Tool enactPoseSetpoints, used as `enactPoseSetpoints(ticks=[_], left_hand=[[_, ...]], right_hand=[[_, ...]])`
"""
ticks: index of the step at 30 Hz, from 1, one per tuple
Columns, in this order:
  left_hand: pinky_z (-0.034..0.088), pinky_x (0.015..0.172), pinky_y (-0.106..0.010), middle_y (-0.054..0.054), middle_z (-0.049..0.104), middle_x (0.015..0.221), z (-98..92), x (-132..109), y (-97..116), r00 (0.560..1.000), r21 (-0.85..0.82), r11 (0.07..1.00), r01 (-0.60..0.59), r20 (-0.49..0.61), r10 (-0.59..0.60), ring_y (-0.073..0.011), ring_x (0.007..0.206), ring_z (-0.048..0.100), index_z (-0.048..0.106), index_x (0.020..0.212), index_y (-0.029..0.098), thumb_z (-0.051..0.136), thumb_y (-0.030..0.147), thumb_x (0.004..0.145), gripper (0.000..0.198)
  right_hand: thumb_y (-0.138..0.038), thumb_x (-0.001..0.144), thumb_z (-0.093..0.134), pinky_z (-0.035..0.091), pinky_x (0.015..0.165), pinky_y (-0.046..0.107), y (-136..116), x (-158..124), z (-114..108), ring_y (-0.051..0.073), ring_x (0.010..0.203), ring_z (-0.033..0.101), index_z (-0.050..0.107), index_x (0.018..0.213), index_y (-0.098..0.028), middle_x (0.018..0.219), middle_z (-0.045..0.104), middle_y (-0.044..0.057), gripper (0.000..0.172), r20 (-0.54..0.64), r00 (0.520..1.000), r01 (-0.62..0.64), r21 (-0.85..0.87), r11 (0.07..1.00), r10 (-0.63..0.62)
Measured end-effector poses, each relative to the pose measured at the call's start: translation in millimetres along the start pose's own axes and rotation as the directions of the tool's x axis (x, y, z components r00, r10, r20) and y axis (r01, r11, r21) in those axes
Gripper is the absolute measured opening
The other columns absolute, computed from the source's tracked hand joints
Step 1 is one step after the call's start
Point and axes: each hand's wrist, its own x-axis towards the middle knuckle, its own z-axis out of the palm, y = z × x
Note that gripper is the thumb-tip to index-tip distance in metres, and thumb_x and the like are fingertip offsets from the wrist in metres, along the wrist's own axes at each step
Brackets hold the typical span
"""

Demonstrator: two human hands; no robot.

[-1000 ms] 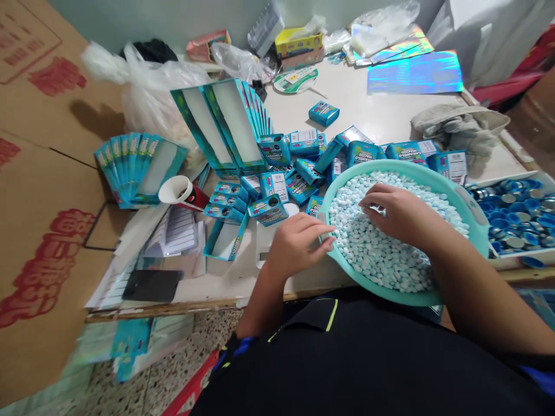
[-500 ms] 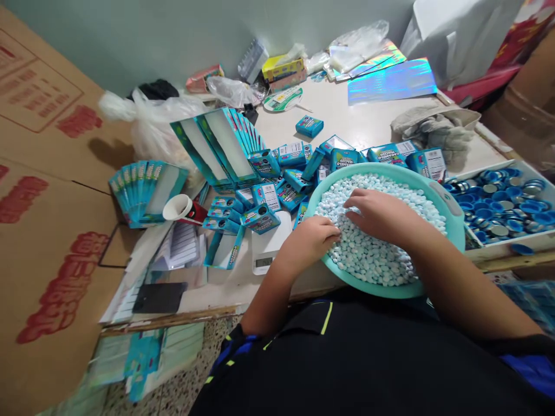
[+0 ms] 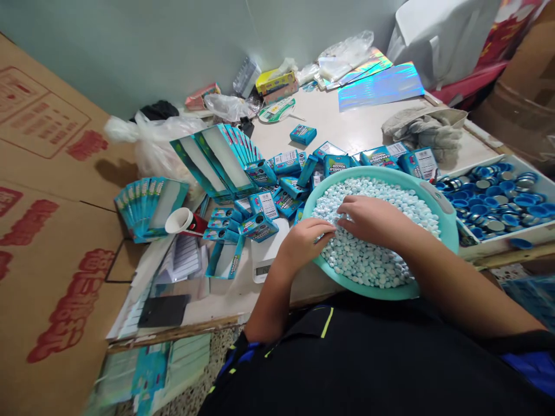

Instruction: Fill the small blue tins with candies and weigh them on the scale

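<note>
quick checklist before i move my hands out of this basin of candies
Teal plastic basin: cannot tell, what holds it up is hidden.
Pale blue candies: ok, all those seen lie inside the rim.
Left hand and right hand: cannot tell whether either holds candies.
Digital scale: cannot tell, the reading is too small.
Blue caps: not ok, one lies apart on the front ledge of the tray.

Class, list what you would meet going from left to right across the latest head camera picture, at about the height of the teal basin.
Flattened cardboard sheet with red print → fanned teal display boxes → white paper cup → white digital scale → teal plastic basin of pale blue candies → tray of blue and silver lids
</note>
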Motion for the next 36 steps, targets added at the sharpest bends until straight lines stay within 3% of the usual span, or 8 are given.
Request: enactPoseSetpoints(ticks=[4, 7, 11, 14, 18, 25, 30, 36], left_hand=[[0.065, 0.086, -0.033, -0.006, 0.081, 0.102, -7.5, -1.3, 0.0, 0.992, -0.040, 0.999, -0.018, -0.125, 0.013, -0.0183, 0.092, 0.078, 0.079, 0.099, 0.022, 0.073, 0.026, 0.095, 0.008], [0.065, 0.085, -0.032, -0.005, 0.081, 0.101, -24.0, -7.8, -5.4, 0.973, 0.015, 1.000, 0.008, -0.230, -0.004, -0.0174, 0.091, 0.078, 0.079, 0.096, 0.021, 0.075, 0.025, 0.094, 0.006], [0.064, 0.089, -0.033, -0.004, 0.081, 0.098, -60.7, -25.9, -23.7, 0.890, 0.141, 0.970, 0.199, -0.440, -0.118, -0.0182, 0.092, 0.078, 0.080, 0.094, 0.020, 0.075, 0.024, 0.092, 0.006], [0.063, 0.090, -0.036, -0.005, 0.081, 0.097, -85.2, -41.0, -39.5, 0.827, 0.207, 0.918, 0.339, -0.530, -0.186, -0.0199, 0.092, 0.077, 0.080, 0.093, 0.020, 0.075, 0.027, 0.091, 0.009], [0.063, 0.088, -0.037, -0.006, 0.081, 0.097, -95.0, -52.8, -54.3, 0.806, 0.239, 0.881, 0.409, -0.547, -0.226, -0.0210, 0.092, 0.077, 0.080, 0.093, 0.019, 0.075, 0.031, 0.091, 0.013], [0.062, 0.088, -0.035, -0.006, 0.081, 0.097, -84.2, -55.4, -60.7, 0.806, 0.255, 0.888, 0.382, -0.563, -0.184, -0.0204, 0.091, 0.077, 0.079, 0.095, 0.018, 0.077, 0.027, 0.090, 0.011], [0.062, 0.089, -0.033, -0.005, 0.081, 0.098, -85.1, -54.4, -59.2, 0.847, 0.248, 0.918, 0.309, -0.511, -0.147, -0.0191, 0.093, 0.077, 0.079, 0.091, 0.020, 0.074, 0.021, 0.091, 0.005], [0.062, 0.088, -0.034, -0.005, 0.080, 0.096, -93.0, -49.9, -54.0, 0.871, 0.294, 0.902, 0.317, -0.466, -0.155, -0.0196, 0.093, 0.077, 0.078, 0.089, 0.020, 0.073, 0.023, 0.092, 0.007]], right_hand=[[-0.031, 0.103, 0.050, 0.042, 0.069, 0.033, -4.9, 0.2, -2.8, 0.024, 0.093, 0.067, 0.074, 0.102, -0.014, 0.108, 0.070, 0.011, 0.029, 0.040, 0.999, -0.007, -0.010, 1.000, 0.007], [-0.030, 0.104, 0.050, 0.042, 0.072, 0.033, -7.6, 0.0, -5.9, 0.023, 0.097, 0.067, 0.073, 0.103, -0.015, 0.112, 0.070, 0.010, 0.028, 0.074, 0.997, -0.030, -0.002, 1.000, 0.030], [-0.031, 0.105, 0.048, 0.043, 0.076, 0.034, -9.0, -0.9, -8.2, 0.023, 0.099, 0.066, 0.073, 0.105, -0.015, 0.114, 0.069, 0.010, 0.030, 0.101, 0.994, -0.032, 0.009, 0.999, 0.031], [-0.032, 0.105, 0.047, 0.044, 0.077, 0.035, -9.8, -2.0, -9.1, 0.024, 0.100, 0.066, 0.073, 0.107, -0.015, 0.114, 0.068, 0.010, 0.030, 0.127, 0.991, -0.036, 0.003, 0.999, 0.035], [-0.032, 0.105, 0.048, 0.045, 0.078, 0.035, -10.1, -3.0, -10.0, 0.024, 0.099, 0.067, 0.072, 0.103, -0.015, 0.113, 0.069, 0.010, 0.030, 0.134, 0.990, -0.029, -0.002, 1.000, 0.029], [-0.035, 0.106, 0.047, 0.046, 0.081, 0.037, -8.8, -1.2, -8.2, 0.025, 0.101, 0.066, 0.072, 0.109, -0.016, 0.114, 0.068, 0.010, 0.031, 0.129, 0.991, -0.028, 0.012, 1.000, 0.026], [-0.036, 0.106, 0.047, 0.046, 0.081, 0.037, -8.3, -3.2, -8.0, 0.025, 0.103, 0.067, 0.072, 0.115, -0.017, 0.116, 0.069, 0.009, 0.033, 0.129, 0.991, -0.029, 0.015, 0.999, 0.027], [-0.037, 0.106, 0.047, 0.045, 0.076, 0.036, -6.7, -6.9, -8.1, 0.026, 0.104, 0.067, 0.070, 0.119, -0.020, 0.120, 0.069, 0.009, 0.032, 0.129, 0.991, -0.026, 0.026, 0.999, 0.022]])
